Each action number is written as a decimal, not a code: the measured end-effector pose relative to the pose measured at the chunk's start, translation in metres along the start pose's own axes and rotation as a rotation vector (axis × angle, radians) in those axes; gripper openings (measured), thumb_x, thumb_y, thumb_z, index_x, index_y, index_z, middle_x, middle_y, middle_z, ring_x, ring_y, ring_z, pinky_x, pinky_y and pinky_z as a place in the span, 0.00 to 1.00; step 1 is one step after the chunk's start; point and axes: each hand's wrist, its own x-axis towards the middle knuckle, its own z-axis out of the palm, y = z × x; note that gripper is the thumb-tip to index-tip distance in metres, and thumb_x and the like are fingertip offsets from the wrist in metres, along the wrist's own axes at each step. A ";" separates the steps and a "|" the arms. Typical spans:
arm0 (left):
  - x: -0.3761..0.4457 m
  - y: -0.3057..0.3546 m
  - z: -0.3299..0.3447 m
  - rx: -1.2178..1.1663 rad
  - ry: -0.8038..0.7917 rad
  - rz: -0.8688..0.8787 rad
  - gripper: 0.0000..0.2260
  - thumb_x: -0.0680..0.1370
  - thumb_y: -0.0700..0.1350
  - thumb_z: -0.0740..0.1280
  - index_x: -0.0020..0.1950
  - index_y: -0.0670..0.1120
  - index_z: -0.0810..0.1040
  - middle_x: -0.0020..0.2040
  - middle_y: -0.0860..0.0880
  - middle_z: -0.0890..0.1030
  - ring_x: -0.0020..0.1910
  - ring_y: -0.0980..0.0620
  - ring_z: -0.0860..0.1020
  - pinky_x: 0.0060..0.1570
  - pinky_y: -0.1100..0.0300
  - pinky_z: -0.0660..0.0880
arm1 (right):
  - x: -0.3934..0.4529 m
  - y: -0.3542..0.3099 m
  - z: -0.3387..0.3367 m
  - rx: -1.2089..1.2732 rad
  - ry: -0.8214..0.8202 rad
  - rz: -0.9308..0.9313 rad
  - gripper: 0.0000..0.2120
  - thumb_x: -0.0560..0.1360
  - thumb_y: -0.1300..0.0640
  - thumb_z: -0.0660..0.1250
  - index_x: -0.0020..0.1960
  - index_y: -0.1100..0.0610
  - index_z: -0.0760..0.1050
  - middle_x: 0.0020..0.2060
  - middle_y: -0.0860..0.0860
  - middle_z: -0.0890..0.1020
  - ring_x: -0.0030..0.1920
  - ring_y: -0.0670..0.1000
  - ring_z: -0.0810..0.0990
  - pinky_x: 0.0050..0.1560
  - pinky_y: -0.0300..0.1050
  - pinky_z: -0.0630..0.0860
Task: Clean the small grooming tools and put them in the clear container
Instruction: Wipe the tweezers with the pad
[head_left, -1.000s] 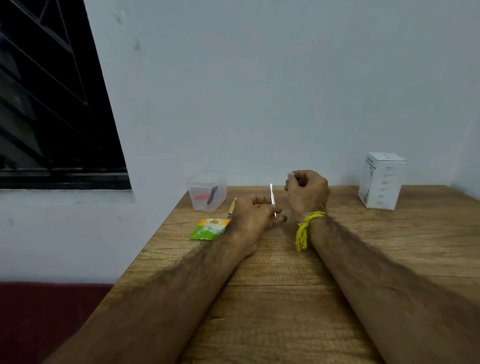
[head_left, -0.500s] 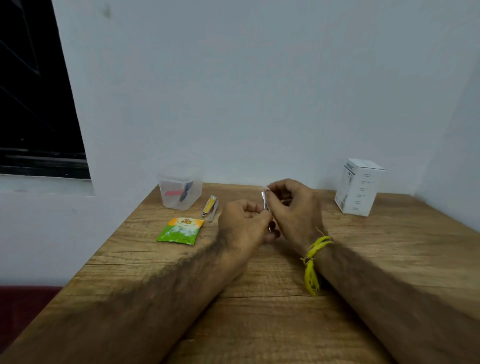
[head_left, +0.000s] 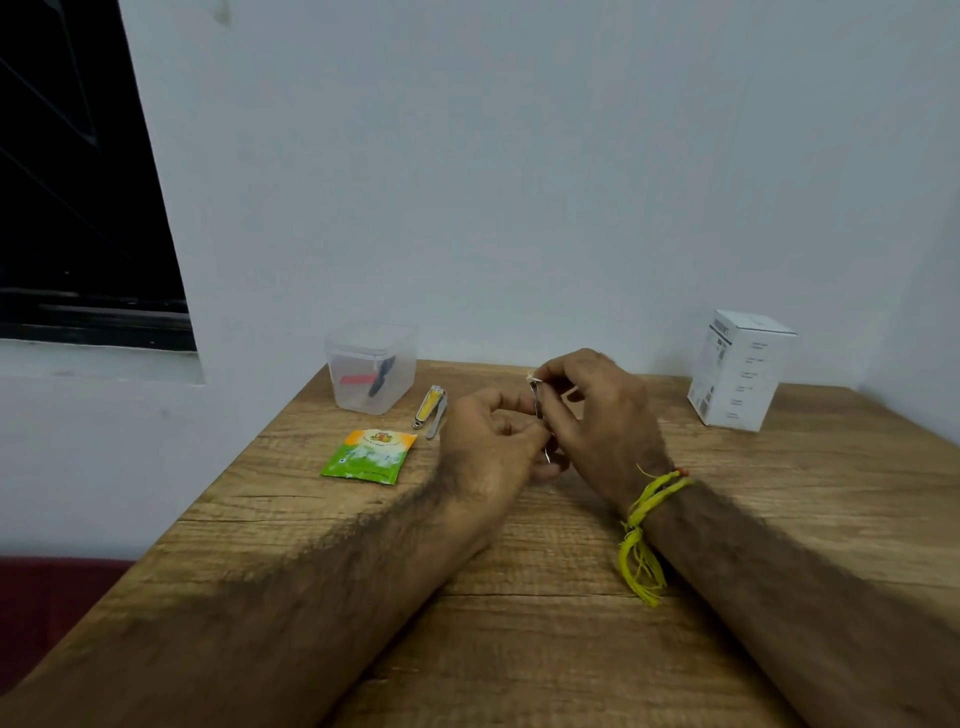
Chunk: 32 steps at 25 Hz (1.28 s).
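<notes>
Resting on the wooden tabletop (head_left: 519, 649), both forearms run in from the near edge; a yellow thread band (head_left: 644, 525) circles the right wrist. Mid-table, the left hand (head_left: 488, 441) pinches the lower part of a thin metal grooming tool (head_left: 540, 415), held nearly upright. The right hand (head_left: 597, 410) pinches a small white wipe or cotton bit (head_left: 532, 379) against the tool's top end. A second ago the hands were apart and the tool stood free; now they have closed together, so wiping looks under way. Further on, toward the left edge, a green-orange sachet (head_left: 370, 456) lies flat. Just beyond it sits a yellow-faced nail clipper (head_left: 430, 406), not yet put away. At the far left corner stands the clear container (head_left: 370, 366), with a pink and a dark item inside. White box (head_left: 737, 370) far right.
</notes>
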 end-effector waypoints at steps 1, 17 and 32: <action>0.000 0.000 0.000 0.000 0.004 -0.001 0.08 0.76 0.33 0.72 0.53 0.39 0.79 0.34 0.46 0.83 0.30 0.52 0.83 0.33 0.57 0.82 | 0.000 0.001 0.000 -0.024 -0.013 -0.017 0.02 0.75 0.62 0.69 0.47 0.57 0.80 0.43 0.48 0.81 0.45 0.48 0.80 0.45 0.52 0.79; 0.004 -0.004 0.000 -0.042 0.046 -0.015 0.08 0.75 0.28 0.68 0.51 0.37 0.79 0.34 0.43 0.82 0.33 0.51 0.84 0.36 0.53 0.84 | -0.002 -0.004 0.002 -0.221 -0.124 -0.123 0.08 0.78 0.57 0.61 0.50 0.57 0.78 0.45 0.51 0.80 0.45 0.54 0.80 0.44 0.54 0.78; 0.002 -0.003 0.000 -0.050 0.039 0.004 0.06 0.76 0.32 0.72 0.51 0.39 0.79 0.40 0.36 0.84 0.41 0.41 0.86 0.41 0.47 0.84 | 0.000 -0.002 0.001 -0.161 -0.111 -0.055 0.11 0.78 0.54 0.59 0.49 0.56 0.79 0.44 0.50 0.80 0.44 0.52 0.79 0.44 0.52 0.78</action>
